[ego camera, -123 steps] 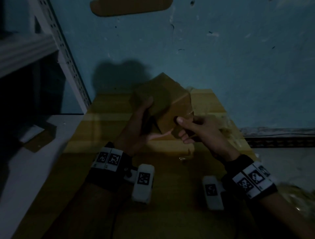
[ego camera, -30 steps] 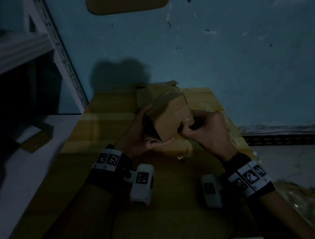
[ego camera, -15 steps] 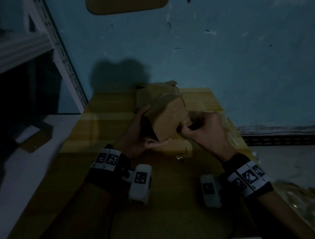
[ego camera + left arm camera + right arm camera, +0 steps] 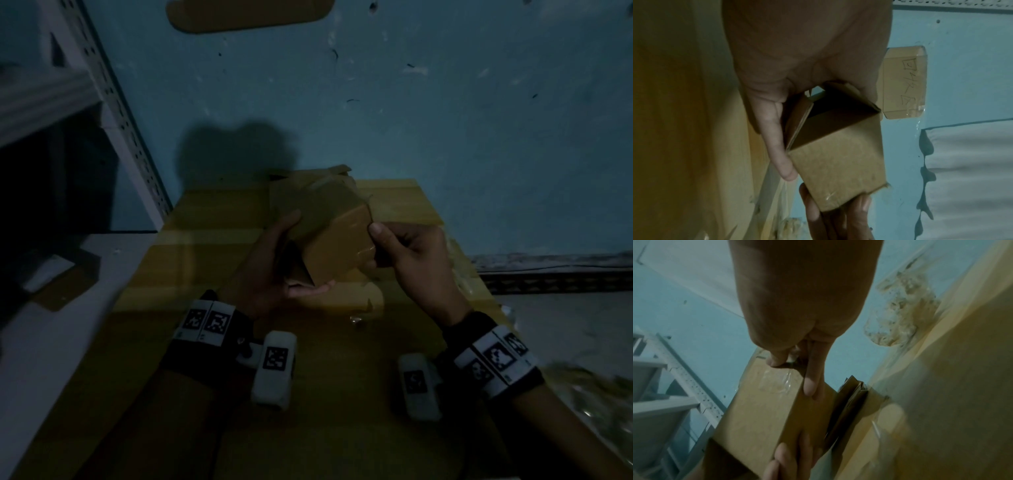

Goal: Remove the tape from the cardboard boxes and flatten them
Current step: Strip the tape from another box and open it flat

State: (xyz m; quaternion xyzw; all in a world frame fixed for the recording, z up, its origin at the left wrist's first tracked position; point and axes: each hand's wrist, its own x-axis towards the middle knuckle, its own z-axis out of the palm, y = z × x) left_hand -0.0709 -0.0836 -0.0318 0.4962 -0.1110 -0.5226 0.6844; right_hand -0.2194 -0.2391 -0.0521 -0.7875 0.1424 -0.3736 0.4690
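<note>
A small brown cardboard box (image 4: 334, 236) is held up over the table, one end open toward me. My left hand (image 4: 270, 260) grips it from the left, thumb on top and fingers underneath; the left wrist view shows the box (image 4: 838, 168) with its dark open end. My right hand (image 4: 407, 253) is at the box's right edge, thumb on the upper corner and fingers curled. In the right wrist view its thumb and fingers pinch wrinkled clear tape (image 4: 777, 381) stuck to the box (image 4: 764, 410).
The yellow-brown table (image 4: 205, 246) meets a blue wall. A white perforated rack (image 4: 126, 137) stands at the left. Crumpled used tape (image 4: 596, 394) lies at the right edge. Folded cardboard (image 4: 851, 402) lies behind the box. A cardboard label (image 4: 904, 81) is taped to the wall.
My right thumb has slid up the box's right edge to its upper corner. My left hand keeps the same grip and the box has barely shifted.
</note>
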